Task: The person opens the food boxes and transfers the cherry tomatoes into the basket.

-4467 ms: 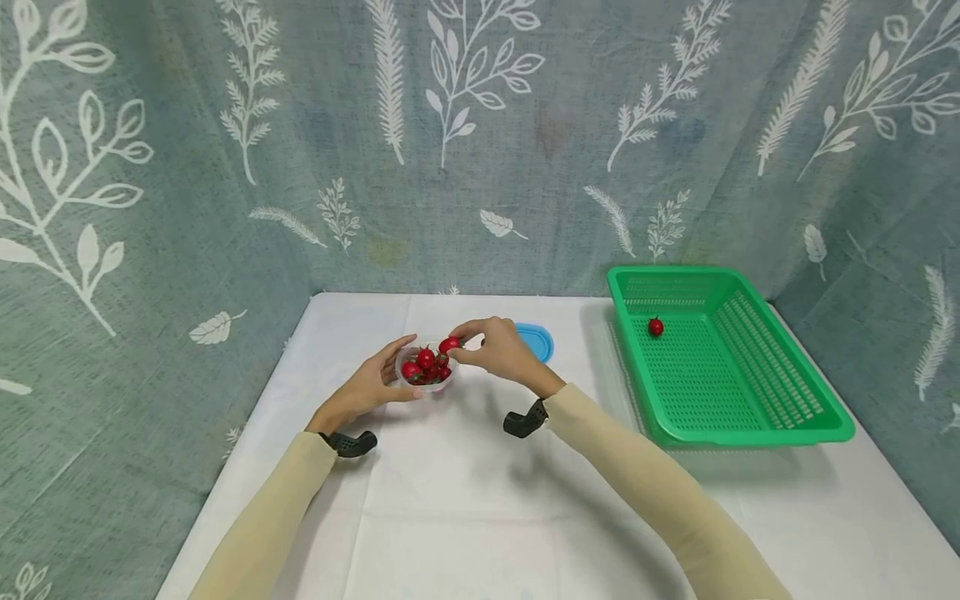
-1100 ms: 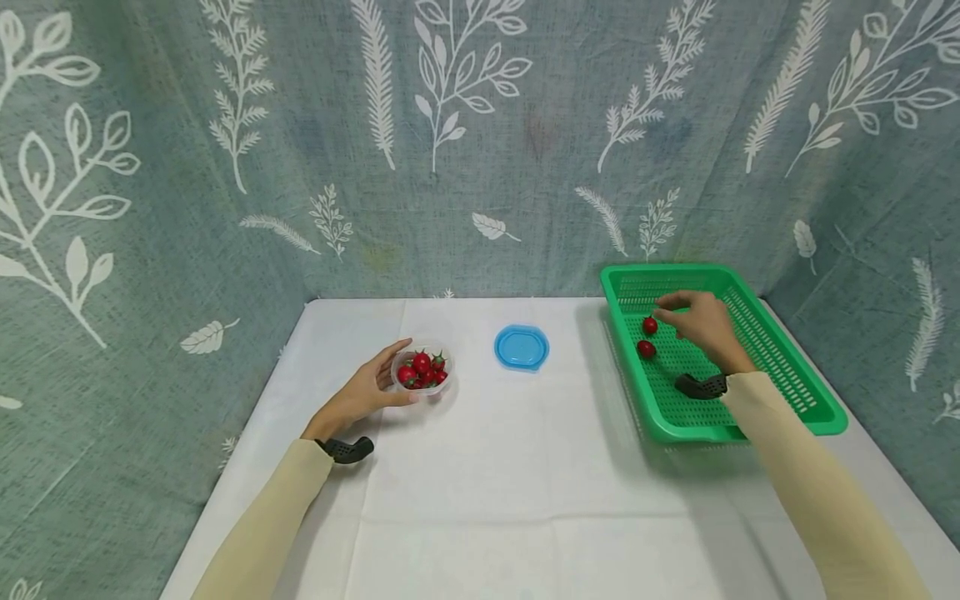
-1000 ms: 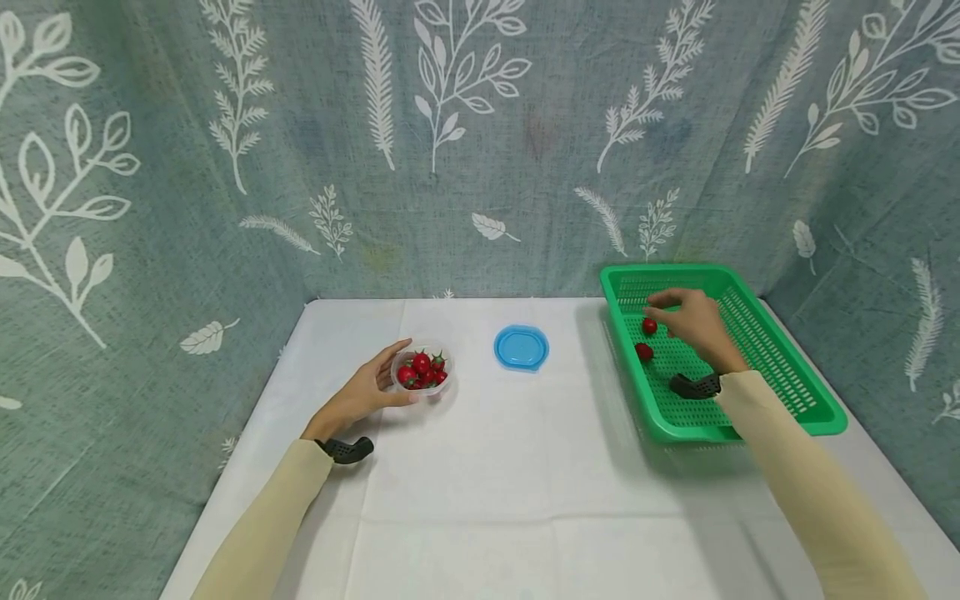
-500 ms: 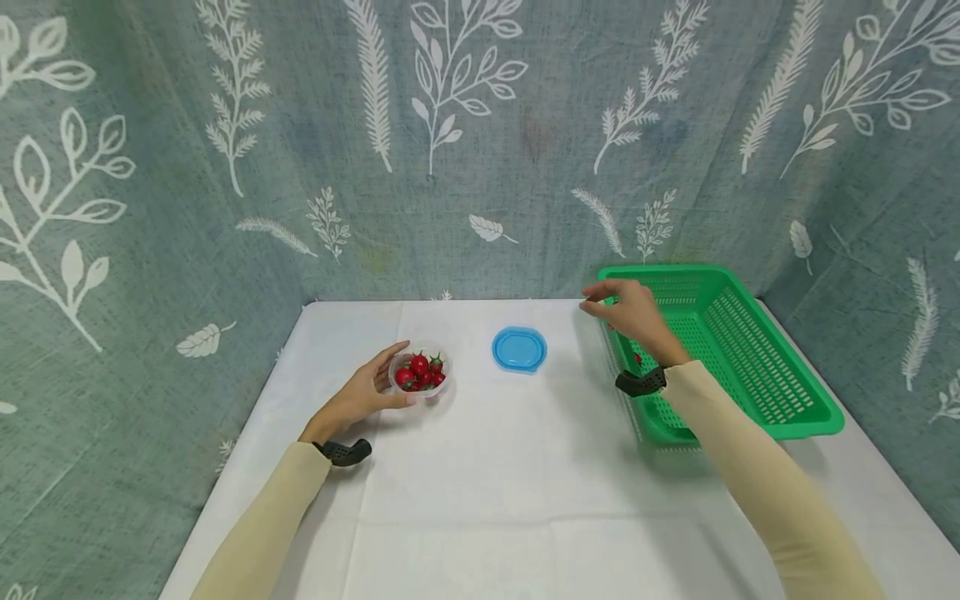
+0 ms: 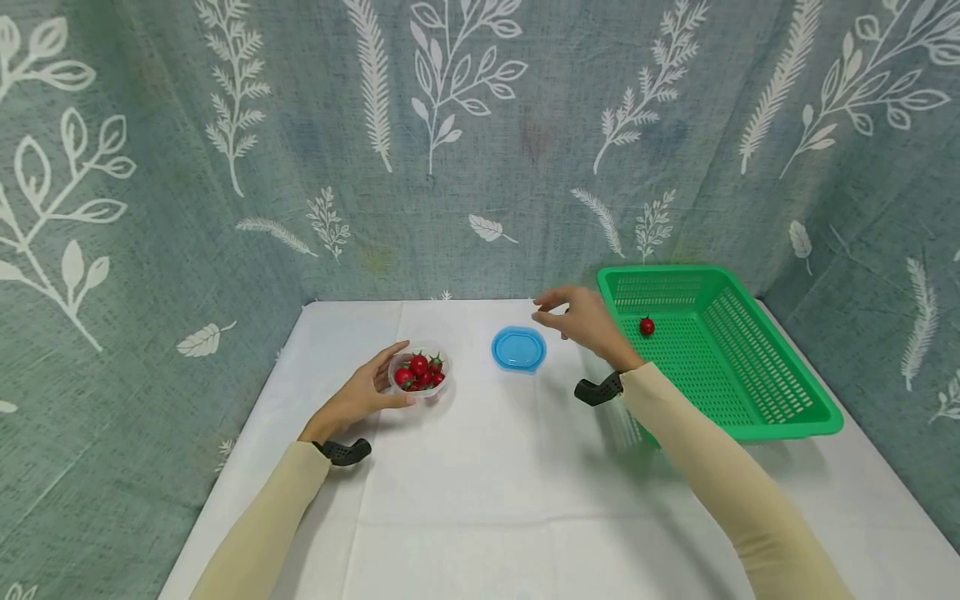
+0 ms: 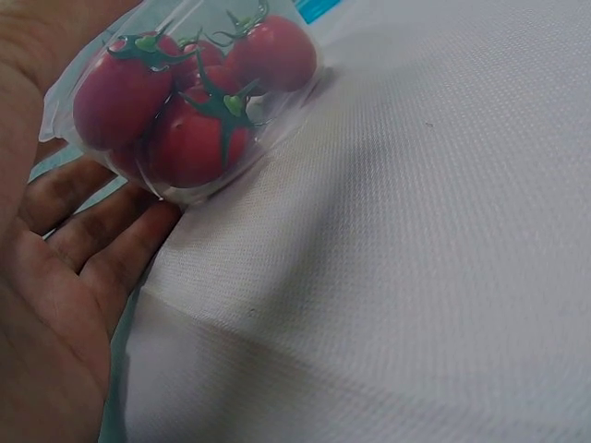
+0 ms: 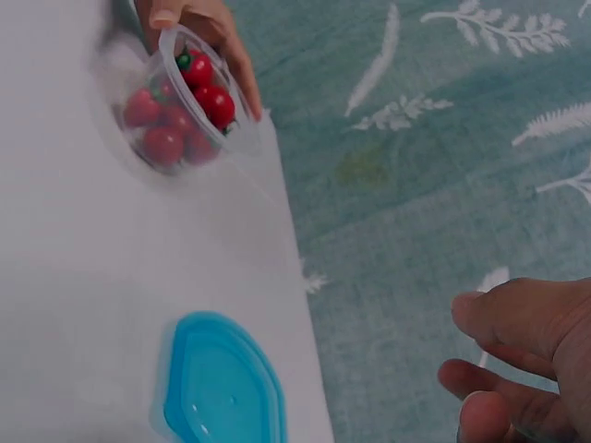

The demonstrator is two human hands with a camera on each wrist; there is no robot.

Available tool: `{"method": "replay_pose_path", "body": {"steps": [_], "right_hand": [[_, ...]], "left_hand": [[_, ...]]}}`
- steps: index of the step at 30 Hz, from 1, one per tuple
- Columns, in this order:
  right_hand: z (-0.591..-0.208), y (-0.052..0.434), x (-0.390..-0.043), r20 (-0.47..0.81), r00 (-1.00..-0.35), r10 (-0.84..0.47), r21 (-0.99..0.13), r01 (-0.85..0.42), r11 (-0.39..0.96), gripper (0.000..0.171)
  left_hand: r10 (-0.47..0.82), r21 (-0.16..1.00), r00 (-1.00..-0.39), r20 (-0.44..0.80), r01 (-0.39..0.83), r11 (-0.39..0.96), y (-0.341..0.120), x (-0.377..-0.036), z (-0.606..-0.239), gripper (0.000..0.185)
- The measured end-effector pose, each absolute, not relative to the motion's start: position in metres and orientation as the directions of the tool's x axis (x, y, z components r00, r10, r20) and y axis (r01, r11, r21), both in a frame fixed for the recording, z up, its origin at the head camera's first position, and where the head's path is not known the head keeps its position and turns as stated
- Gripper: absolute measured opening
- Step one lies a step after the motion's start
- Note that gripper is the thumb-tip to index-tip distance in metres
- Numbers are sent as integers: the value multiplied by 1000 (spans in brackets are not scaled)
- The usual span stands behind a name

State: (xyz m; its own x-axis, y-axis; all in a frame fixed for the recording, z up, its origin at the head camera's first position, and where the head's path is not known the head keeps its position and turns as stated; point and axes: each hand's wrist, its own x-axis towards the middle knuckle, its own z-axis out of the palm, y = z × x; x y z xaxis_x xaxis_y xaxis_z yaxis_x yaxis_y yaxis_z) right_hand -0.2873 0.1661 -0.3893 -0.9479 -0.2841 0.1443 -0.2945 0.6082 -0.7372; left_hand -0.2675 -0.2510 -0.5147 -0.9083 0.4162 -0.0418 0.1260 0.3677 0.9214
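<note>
A clear plastic tub (image 5: 442, 384) of cherry tomatoes (image 5: 418, 364) stands on the white table. My left hand (image 5: 360, 398) holds it from the left, thumb on the near side and fingers round the far side. In the left wrist view several red tomatoes (image 6: 199, 143) with green stems show through the tub wall. My right hand (image 5: 588, 321) hangs in the air between the blue lid (image 5: 519, 348) and the green basket (image 5: 795, 354). Its thumb and fingers are apart with nothing between them. One tomato (image 5: 647, 326) lies in the basket; the right forearm hides part of the basket.
The blue lid lies flat on the white tablecloth (image 5: 465, 483), right of the tub. A grey-green patterned curtain (image 5: 450, 242) borders the table at the back and both sides. The basket's raised rim stands at the table's right.
My right hand set a tomato in the basket, let go, and has moved left out over the table. Earlier two tomatoes showed there; one is now hidden. My left hand stays at the tub.
</note>
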Motion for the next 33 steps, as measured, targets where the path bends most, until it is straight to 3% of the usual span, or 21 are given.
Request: {"method": "replay_pose_path", "body": {"steps": [21,33], "right_hand": [[-420,85,-280,102,-912,-397,-772,-324,546,27],[-438,41,-274,96,-860,-501,-785,-375,494,31]], "left_hand": [[414,918,-909,-47,124,376,-249,-266,-513,106],[399,924,-915,-63,98,369,-249,-270,-517,106]]}}
